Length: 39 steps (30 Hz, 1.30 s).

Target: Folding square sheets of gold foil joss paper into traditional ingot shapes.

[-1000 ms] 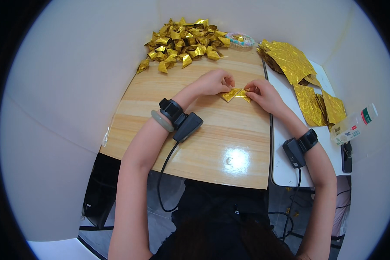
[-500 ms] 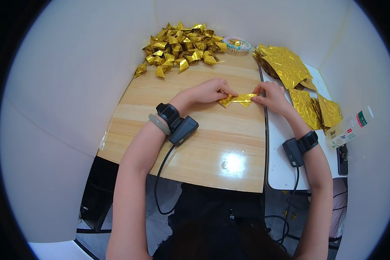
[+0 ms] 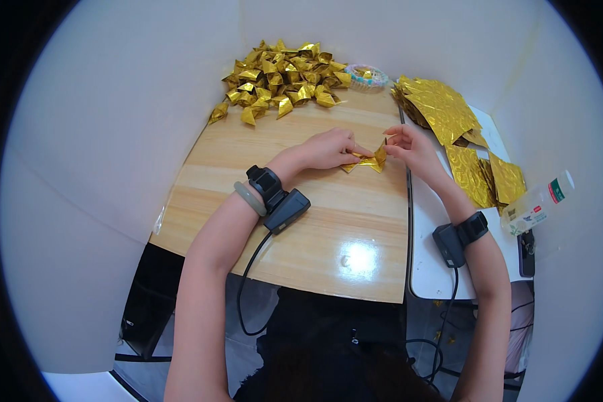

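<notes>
A partly folded gold foil paper (image 3: 370, 163) lies on the wooden tabletop between my hands, its right end standing up at an angle. My left hand (image 3: 329, 148) is closed, with a fingertip pressing the middle of the strip down against the wood. At the raised right end, my right hand (image 3: 414, 149) pinches the foil between thumb and forefinger, the other fingers lifted above it. Farther back is a heap of folded gold foil pieces (image 3: 275, 79), boat-shaped with pointed ends.
A pastel woven basket (image 3: 367, 78) stands beside the heap. Flat gold foil sheets (image 3: 442, 107) are stacked on the white table (image 3: 430, 268) at right, with smaller stacks nearer. A clear bottle (image 3: 536, 206) lies by a phone (image 3: 526, 254). Cables hang from my wrist devices.
The right end of the gold foil strip was flat and now stands folded upward in my right hand. My left fingertip has slid a little along the strip. The view has shifted slightly.
</notes>
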Each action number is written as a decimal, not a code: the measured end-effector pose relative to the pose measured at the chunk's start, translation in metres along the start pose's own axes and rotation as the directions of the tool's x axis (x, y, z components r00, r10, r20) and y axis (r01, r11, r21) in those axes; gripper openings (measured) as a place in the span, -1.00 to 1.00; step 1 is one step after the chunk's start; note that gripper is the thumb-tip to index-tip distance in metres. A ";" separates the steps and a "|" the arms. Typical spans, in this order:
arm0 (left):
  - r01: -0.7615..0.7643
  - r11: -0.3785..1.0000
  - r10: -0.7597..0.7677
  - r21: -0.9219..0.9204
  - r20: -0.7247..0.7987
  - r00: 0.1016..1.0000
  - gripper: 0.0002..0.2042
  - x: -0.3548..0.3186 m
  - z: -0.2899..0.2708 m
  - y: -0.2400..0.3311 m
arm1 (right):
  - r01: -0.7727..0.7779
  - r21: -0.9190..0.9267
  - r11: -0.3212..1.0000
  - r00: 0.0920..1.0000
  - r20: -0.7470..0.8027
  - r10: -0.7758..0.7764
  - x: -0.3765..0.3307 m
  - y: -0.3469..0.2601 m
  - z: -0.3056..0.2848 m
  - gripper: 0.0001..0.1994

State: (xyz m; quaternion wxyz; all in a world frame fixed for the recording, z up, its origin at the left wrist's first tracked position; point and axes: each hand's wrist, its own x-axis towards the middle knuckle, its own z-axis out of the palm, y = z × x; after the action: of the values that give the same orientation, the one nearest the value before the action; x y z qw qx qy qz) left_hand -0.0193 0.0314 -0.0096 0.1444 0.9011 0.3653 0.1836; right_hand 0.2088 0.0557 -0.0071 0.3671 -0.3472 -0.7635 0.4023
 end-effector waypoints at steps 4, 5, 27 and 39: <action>0.001 1.000 -0.001 0.009 -0.064 0.998 -0.65 -0.001 0.004 -0.002 | 0.044 -0.207 0.977 0.999 0.011 -0.043 -0.008 -0.010 0.015 -0.72; 0.006 1.000 -0.006 0.008 -0.066 0.998 -0.65 0.000 0.005 -0.004 | 0.071 -0.282 0.957 0.997 0.030 -0.065 -0.009 -0.013 0.019 -0.73; 0.201 0.900 -0.250 -0.386 -0.081 0.965 -0.92 0.006 0.005 -0.018 | 0.510 -0.699 0.501 0.836 0.541 -0.096 -0.030 -0.038 0.016 -0.47; 0.250 0.906 -0.288 -0.341 -0.065 0.955 -0.89 0.004 -0.001 -0.010 | 0.071 -0.464 0.883 0.969 0.243 0.051 -0.014 -0.053 0.002 -0.62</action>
State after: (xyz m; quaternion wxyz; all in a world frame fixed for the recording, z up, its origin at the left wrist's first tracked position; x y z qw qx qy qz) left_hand -0.0232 0.0415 -0.0113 0.2957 0.7933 0.4579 0.2714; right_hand 0.2016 0.0203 0.0343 0.1758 -0.3686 -0.8796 0.2440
